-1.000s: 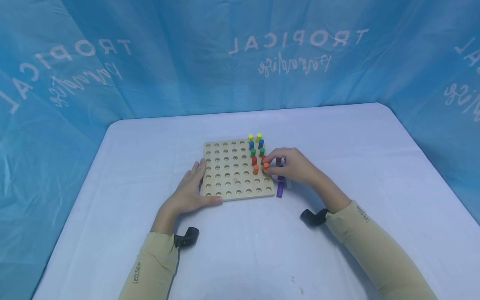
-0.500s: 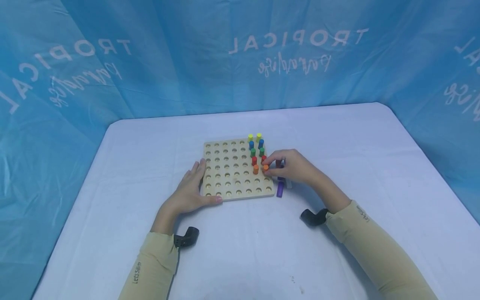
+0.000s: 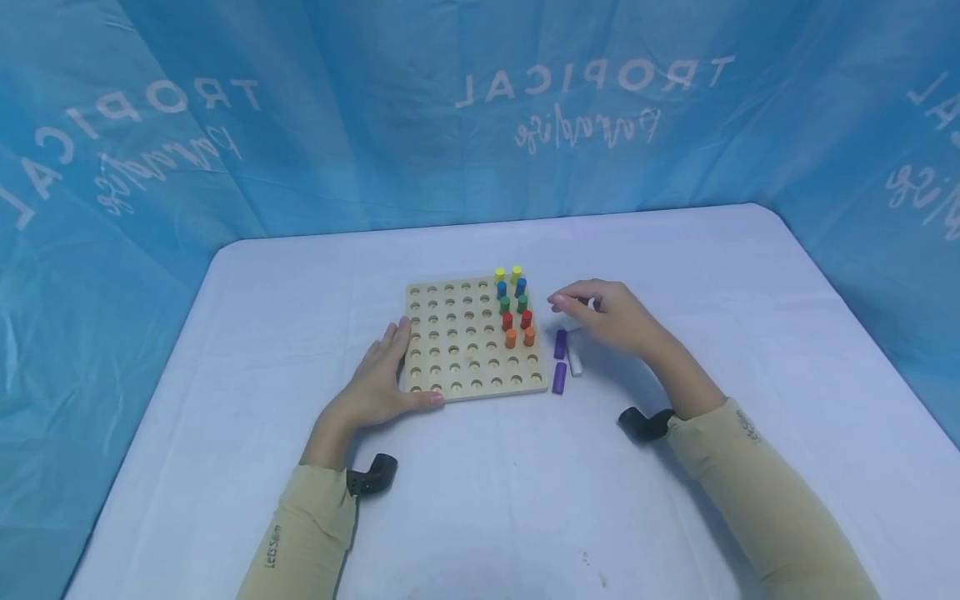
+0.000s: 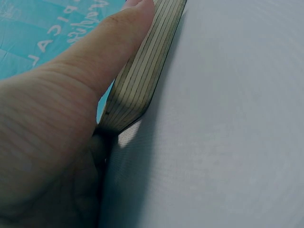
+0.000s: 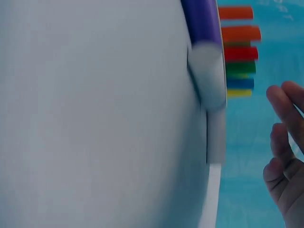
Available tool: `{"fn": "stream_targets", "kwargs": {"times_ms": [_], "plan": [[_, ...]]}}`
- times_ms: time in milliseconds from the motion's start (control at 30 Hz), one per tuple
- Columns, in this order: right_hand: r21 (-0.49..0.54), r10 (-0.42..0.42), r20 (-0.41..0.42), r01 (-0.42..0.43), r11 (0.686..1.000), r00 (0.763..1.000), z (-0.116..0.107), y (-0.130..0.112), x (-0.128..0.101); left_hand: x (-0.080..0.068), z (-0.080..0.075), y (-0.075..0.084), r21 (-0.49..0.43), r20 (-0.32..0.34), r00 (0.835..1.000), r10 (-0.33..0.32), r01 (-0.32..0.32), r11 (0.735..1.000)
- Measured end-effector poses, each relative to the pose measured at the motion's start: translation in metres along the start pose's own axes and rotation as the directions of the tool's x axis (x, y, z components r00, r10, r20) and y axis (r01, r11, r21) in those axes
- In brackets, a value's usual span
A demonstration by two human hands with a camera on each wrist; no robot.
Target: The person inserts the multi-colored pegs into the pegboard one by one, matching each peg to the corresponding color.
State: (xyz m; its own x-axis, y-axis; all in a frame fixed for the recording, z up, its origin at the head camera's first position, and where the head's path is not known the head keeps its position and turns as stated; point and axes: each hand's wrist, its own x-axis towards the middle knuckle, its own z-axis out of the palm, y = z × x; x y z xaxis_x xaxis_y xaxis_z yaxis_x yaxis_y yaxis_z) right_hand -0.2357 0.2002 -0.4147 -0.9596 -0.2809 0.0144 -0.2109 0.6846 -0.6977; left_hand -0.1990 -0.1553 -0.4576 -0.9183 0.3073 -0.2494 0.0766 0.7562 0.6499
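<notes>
A wooden pegboard [image 3: 453,360] lies on the table, its rightmost columns bearing upright pairs of yellow, blue, green, red and orange pegs [image 3: 529,337]. My left hand [image 3: 377,379] rests along the board's left side, fingers fairly straight, thumb against the front edge; the left wrist view shows that thumb [image 4: 111,45] on the layered edge. Right of the board, my right hand [image 3: 617,318] hovers with nothing visible between its fingers; in the right wrist view the fingertips stand apart. Below it lie purple pegs [image 3: 559,378] and a white peg [image 3: 574,360], with another white one partly hidden.
A white cloth covers the table [image 3: 480,492]. Blue printed curtains [image 3: 390,158] hang behind it and at both sides. Black wrist cameras [image 3: 373,475] sit at both sleeve cuffs.
My right hand has let go of the right orange peg, which stands in the board, and moved right and slightly back. The left hand has stayed put.
</notes>
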Motion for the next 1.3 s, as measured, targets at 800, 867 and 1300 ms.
{"fn": "stream_targets", "kwargs": {"times_ms": [800, 867, 1300], "plan": [[-0.351, 0.068, 0.173, -0.003, 0.936, 0.983, -0.007, 0.022, 0.001, 0.0, 0.0, 0.0, 0.0, -0.002, 1.0, 0.001, -0.001, 1.0], [-0.34, 0.071, 0.175, -0.007, 0.94, 0.982, -0.007, 0.023, 0.001, 0.0, 0.0, 0.0, -0.001, -0.002, 1.0, 0.002, -0.002, 1.0], [-0.219, 0.087, 0.183, -0.046, 0.975, 0.979, -0.006, 0.022, 0.0, 0.0, 0.0, 0.0, -0.007, 0.0, 1.0, 0.007, -0.007, 1.0]]}}
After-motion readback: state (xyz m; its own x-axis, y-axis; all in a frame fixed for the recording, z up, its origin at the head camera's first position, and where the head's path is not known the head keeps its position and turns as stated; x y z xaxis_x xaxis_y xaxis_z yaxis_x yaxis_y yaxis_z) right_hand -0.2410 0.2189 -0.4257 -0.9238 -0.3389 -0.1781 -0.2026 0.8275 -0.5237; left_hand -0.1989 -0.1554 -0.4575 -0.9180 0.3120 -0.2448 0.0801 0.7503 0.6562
